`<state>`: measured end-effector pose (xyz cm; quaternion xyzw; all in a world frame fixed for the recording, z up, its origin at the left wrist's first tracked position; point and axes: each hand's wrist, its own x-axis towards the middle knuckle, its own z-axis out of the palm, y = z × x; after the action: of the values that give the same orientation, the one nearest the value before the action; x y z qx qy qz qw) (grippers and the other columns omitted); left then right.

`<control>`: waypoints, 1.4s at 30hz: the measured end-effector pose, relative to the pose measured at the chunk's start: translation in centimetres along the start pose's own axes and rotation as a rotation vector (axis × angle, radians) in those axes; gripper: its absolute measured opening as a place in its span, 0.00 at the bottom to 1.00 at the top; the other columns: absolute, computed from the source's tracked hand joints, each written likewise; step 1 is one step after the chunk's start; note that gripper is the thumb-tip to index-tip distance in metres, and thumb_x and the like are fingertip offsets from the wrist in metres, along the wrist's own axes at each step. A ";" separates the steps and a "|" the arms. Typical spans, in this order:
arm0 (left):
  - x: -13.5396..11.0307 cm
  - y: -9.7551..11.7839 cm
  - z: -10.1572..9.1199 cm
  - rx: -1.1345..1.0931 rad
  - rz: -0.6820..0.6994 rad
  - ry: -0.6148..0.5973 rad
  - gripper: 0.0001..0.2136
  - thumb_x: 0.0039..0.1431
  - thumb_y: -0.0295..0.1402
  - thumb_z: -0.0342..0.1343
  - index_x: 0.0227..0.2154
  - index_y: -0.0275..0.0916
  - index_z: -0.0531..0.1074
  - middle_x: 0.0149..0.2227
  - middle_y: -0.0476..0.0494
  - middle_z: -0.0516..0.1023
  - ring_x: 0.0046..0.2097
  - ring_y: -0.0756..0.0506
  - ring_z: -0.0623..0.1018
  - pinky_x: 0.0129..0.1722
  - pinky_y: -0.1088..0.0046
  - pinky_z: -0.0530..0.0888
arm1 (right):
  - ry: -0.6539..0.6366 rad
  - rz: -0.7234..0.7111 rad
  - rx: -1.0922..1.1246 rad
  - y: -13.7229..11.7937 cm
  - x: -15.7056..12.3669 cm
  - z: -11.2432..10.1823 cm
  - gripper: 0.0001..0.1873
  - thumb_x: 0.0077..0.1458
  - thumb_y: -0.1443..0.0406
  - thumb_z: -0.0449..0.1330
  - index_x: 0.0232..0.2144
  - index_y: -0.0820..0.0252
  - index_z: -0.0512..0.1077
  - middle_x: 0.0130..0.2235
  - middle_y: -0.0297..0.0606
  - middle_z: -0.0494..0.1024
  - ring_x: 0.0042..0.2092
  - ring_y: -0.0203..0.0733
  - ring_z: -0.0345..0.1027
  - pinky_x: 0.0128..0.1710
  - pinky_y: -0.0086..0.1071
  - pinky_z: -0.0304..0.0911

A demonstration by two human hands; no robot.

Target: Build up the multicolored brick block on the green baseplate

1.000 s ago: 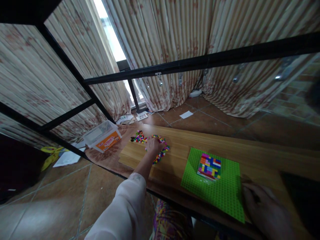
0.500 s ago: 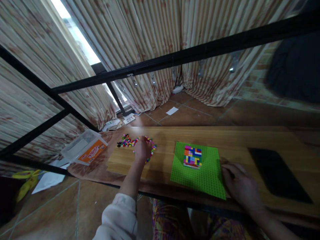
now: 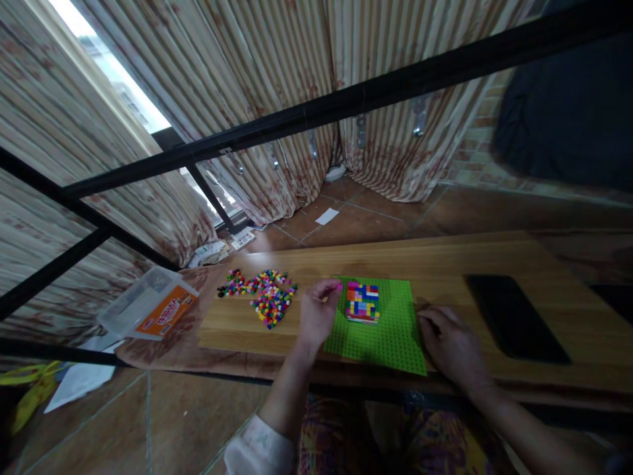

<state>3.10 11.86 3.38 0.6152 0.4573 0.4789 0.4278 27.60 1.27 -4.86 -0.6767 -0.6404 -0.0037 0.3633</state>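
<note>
Pinched in the fingertips of my left hand is a small pink building brick, held over the left edge of a green studded baseplate. Just to its right on the plate stands a low, multicoloured block of bricks, built several layers high. My right hand rests on the table beside the plate's right edge, fingers curled and fingertips close to that edge. Whether anything is inside those fingers is hidden. A pile of loose coloured bricks lies to the left of my left hand.
A dark flat tablet-like slab lies right of my right hand on the wooden board. At the left end sits a clear plastic box with an orange label. A black metal rail crosses in front of the curtains.
My left hand has moved right, from the loose brick pile to the baseplate's left edge, with a pink brick in its fingers. The view has shifted slightly; my right hand stays beside the plate.
</note>
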 end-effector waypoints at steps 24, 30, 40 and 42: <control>2.1 0.5 -0.1 0.552 0.470 -0.316 0.08 0.64 0.28 0.53 0.35 0.40 0.78 0.37 0.44 0.79 0.41 0.47 0.77 0.46 0.68 0.74 | -0.006 0.033 0.010 -0.2 0.1 -0.1 0.10 0.63 0.62 0.51 0.34 0.56 0.72 0.39 0.41 0.76 0.40 0.45 0.71 0.44 0.39 0.66; 2.1 0.1 0.0 0.475 0.433 -0.285 0.08 0.63 0.28 0.54 0.36 0.41 0.79 0.39 0.44 0.78 0.42 0.47 0.77 0.45 0.69 0.75 | -0.018 0.046 0.020 -0.1 0.0 0.0 0.10 0.62 0.61 0.52 0.35 0.56 0.72 0.39 0.41 0.77 0.40 0.45 0.71 0.44 0.39 0.66; 1.5 -0.7 -0.2 0.233 0.230 -0.162 0.09 0.57 0.29 0.60 0.42 0.40 0.78 0.40 0.43 0.79 0.41 0.47 0.79 0.45 0.68 0.76 | -0.022 0.045 0.010 -0.2 0.0 -0.1 0.11 0.63 0.61 0.51 0.35 0.56 0.72 0.39 0.41 0.77 0.39 0.45 0.72 0.43 0.39 0.66; 1.6 -1.0 0.1 0.099 0.115 -0.116 0.10 0.57 0.32 0.61 0.42 0.39 0.78 0.42 0.42 0.80 0.42 0.47 0.79 0.47 0.68 0.75 | -0.028 0.043 0.010 -0.1 0.0 -0.1 0.10 0.63 0.62 0.51 0.35 0.56 0.72 0.39 0.41 0.77 0.40 0.45 0.71 0.43 0.39 0.66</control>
<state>3.25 13.59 2.74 0.6874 0.4189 0.4432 0.3944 27.53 1.22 -4.71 -0.6886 -0.6306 0.0167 0.3577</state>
